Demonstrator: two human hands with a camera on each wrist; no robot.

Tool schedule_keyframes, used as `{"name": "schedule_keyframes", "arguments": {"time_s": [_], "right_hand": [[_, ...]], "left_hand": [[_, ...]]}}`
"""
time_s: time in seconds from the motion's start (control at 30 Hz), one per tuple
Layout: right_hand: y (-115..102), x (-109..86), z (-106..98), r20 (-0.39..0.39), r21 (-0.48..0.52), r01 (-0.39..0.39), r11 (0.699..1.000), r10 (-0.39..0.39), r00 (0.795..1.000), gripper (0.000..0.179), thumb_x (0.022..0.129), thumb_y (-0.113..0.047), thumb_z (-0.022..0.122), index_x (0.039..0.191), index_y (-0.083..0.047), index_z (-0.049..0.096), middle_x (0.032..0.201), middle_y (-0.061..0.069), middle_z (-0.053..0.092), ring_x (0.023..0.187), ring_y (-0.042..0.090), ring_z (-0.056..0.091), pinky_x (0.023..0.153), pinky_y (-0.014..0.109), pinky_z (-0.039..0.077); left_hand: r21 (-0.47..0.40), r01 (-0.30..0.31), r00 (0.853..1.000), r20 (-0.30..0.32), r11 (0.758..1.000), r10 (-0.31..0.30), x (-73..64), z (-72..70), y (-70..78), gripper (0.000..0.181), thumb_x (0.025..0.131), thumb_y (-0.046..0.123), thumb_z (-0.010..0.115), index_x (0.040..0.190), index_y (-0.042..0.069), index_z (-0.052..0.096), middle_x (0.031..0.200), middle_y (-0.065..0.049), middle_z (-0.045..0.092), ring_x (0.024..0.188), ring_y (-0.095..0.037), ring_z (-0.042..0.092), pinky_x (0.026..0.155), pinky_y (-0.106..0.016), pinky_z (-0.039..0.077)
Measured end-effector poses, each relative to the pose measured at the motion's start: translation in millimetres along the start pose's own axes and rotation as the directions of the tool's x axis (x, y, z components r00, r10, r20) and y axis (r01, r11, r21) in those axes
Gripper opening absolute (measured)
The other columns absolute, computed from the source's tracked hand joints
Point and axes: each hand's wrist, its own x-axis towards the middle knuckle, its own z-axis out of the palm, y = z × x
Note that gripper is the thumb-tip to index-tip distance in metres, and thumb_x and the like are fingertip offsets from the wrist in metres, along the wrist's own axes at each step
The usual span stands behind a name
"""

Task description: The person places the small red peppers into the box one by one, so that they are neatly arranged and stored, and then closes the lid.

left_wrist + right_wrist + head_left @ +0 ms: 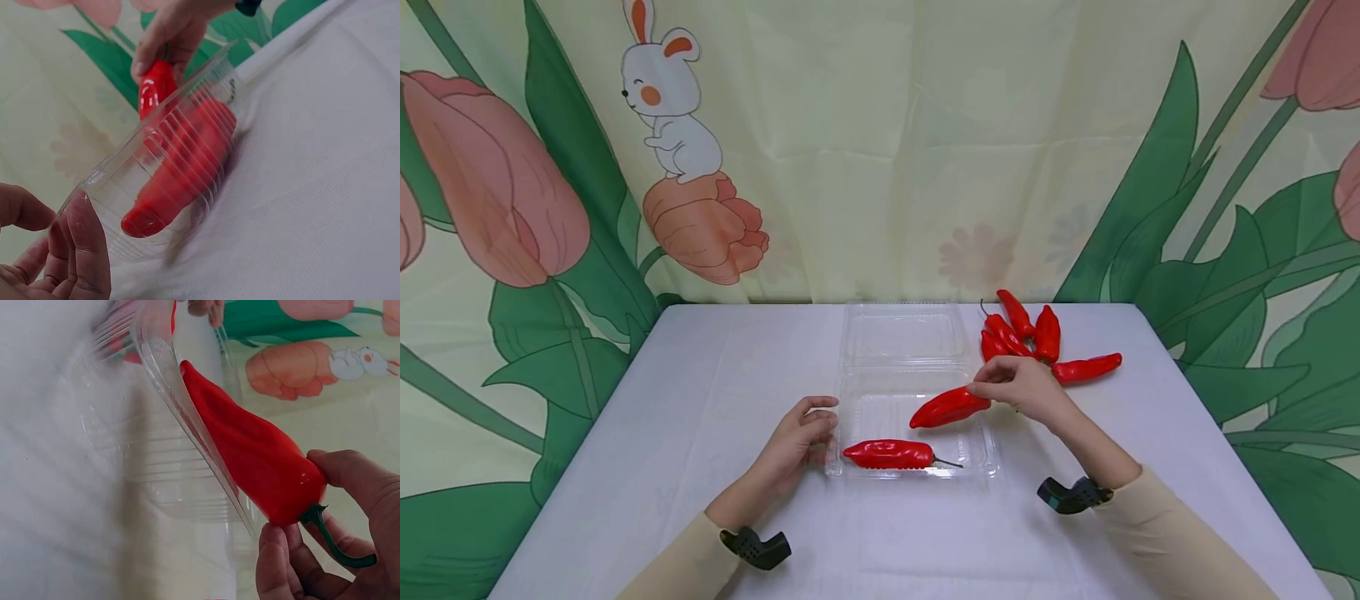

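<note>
pinching | right hand (1021, 386): glossy tapered red pepper (950, 408) | left hand (797, 442): clear ribbed plastic box (877, 417) by rim

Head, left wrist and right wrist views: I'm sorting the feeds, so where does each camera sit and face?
Head: worn on the head, facing forward and down at the clear container on the table; left hand, right hand and both sleeves show.
Left wrist: faces the lying pepper through the container's side; left hand close, right hand beyond.
Right wrist: faces the held pepper and the container; right hand close, left fingertips at the top edge.
Shared: both wrist views show the held pepper and parts of both hands.
</note>
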Motion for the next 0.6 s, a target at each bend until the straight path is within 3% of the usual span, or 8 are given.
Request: {"name": "schedule_keyframes", "arguments": {"time_s": [0.17, 0.6], "right_hand": [[-3.2, 0.2, 4.6, -0.006, -0.039, 0.036, 0.999, -0.036, 0.999, 0.032, 0.085, -0.033, 0.083, 0.105, -0.01, 0.074, 0.098, 0.006, 0.073, 0.091, 0.023, 0.065, 0.074, 0.03, 0.058], [-7.2, -4.5, 16.2, -0.027, -0.059, 0.052, 0.997, -0.054, 0.998, 0.031, 0.085, -0.031, 0.083, 0.104, -0.01, 0.073, 0.096, 0.005, 0.073, 0.088, 0.021, 0.066, 0.074, 0.032, 0.059]], "left_hand": [[0.004, 0.001, 1.0, -0.003, 1.0, -0.001, -0.8, -0.5, 0.7, 0.037, 0.101, 0.014, 0.061, 0.137, 0.009, 0.051, 0.104, -0.01, 0.065, 0.075, -0.018, 0.056, 0.061, -0.026, 0.053], [0.008, 0.0, 1.0, 0.013, 1.0, 0.0, -0.5, 0.6, 1.2, 0.039, 0.102, 0.015, 0.061, 0.138, 0.009, 0.05, 0.113, -0.012, 0.063, 0.077, -0.016, 0.056, 0.061, -0.025, 0.052]]}}
